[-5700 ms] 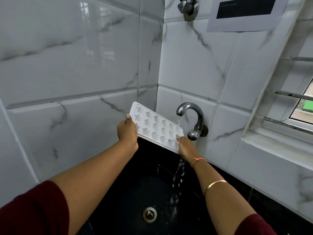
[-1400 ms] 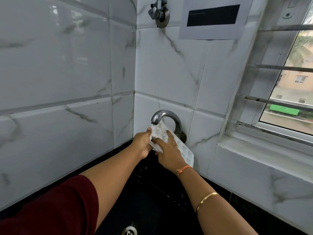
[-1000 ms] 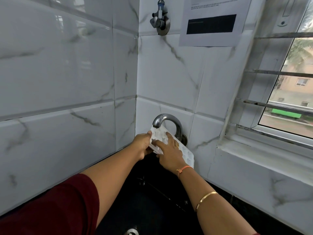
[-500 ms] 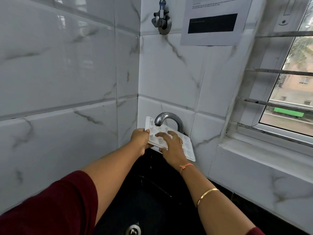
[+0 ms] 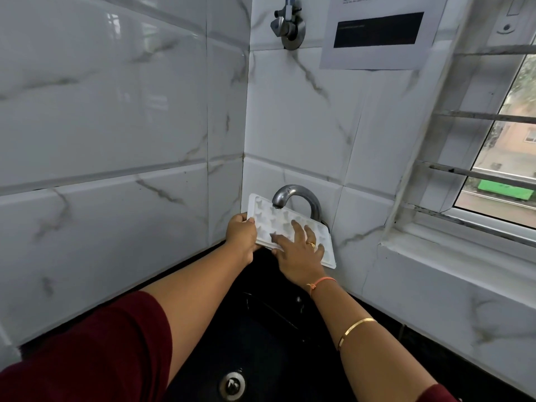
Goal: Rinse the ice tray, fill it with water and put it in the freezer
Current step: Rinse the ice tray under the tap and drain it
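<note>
**Operator:** Ice tray sits under the tap, cavities up, over the black sink in the tiled corner. My left hand pinches its near-left edge, thumb on the rim, fingers below. My right hand lies flat across the cavities, fingers spread, not gripping anything.

**Observer:** Is water running?

**Operator:** I can't tell; at most a thin thread at the spout.

**Observer:** What could go wrong from here?

**Operator:** My guess is slipping. Only one corner is really held, and wet plastic slides, so a harder press from the flat hand could tip the far end down into the basin. The spout also sits just above the tray; lifting straight up would knock it. And if the tray stays tilted during filling, the lower cavities would overflow while the higher ones stay dry.

**Observer:** Anything crowding you?

**Operator:** The two tiled walls close in on the left and behind. There's a valve high on the wall, a paper notice beside it, and a barred window to the right. The drain lies well below.
</note>
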A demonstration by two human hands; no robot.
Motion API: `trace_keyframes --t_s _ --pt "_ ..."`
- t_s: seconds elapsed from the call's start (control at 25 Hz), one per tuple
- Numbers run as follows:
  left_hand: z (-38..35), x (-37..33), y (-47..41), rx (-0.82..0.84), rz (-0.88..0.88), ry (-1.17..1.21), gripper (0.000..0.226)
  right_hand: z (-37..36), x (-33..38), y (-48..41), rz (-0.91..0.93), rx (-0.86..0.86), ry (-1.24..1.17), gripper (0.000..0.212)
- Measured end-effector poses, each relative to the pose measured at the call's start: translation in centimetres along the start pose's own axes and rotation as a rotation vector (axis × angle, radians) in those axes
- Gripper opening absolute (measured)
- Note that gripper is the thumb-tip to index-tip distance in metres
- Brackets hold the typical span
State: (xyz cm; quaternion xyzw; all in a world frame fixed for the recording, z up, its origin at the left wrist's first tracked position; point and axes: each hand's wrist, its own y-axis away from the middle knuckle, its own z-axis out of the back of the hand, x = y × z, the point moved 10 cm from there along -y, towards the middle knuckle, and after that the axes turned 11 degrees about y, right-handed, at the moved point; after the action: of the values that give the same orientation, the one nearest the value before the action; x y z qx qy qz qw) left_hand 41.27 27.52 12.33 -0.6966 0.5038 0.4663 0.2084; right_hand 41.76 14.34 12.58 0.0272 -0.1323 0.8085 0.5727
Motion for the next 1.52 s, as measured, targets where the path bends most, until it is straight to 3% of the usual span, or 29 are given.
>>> trace_keyframes --t_s 0.16,0.28,0.44,0.68,0.8,0.92,1.2,1.52 --pt "-0.2 0.3 0.0 0.003 0.016 0.029 0.028 0.1 -0.7 0.0 -0.022 -0.012 -0.067 0.034" --pt "-0.2 0.4 -0.1 -0.002 0.012 0.037 0.028 -0.1 -0.4 0.1 -0.007 -0.025 0.011 0.036" --pt "0.0 0.2 -0.6 -0.011 -0.015 0.043 0.027 -1.1 -0.8 0.1 -0.030 0.080 -0.054 0.045" --pt "0.2 0.1 -1.1 -0.014 -0.057 -0.028 0.022 -1.1 0.0 0.0 -0.032 0.088 -0.064 0.045" --pt "0.6 -0.5 -1.2 -0.032 -0.075 -0.035 0.018 -1.0 -0.3 -0.1 -0.039 0.092 -0.177 0.042" --pt "1.4 -0.9 -1.4 -0.052 -0.077 -0.024 0.020 0.4 -1.6 0.0 -0.103 -0.039 -0.386 0.037" --pt "1.8 -1.8 -1.4 -0.058 -0.093 0.067 0.022 -2.0 -1.2 0.2 -0.090 0.131 -0.199 0.060" --pt "2.1 -1.5 -1.4 -0.074 -0.087 0.074 0.020 -1.8 -1.1 0.2 -0.086 0.120 -0.135 0.066"
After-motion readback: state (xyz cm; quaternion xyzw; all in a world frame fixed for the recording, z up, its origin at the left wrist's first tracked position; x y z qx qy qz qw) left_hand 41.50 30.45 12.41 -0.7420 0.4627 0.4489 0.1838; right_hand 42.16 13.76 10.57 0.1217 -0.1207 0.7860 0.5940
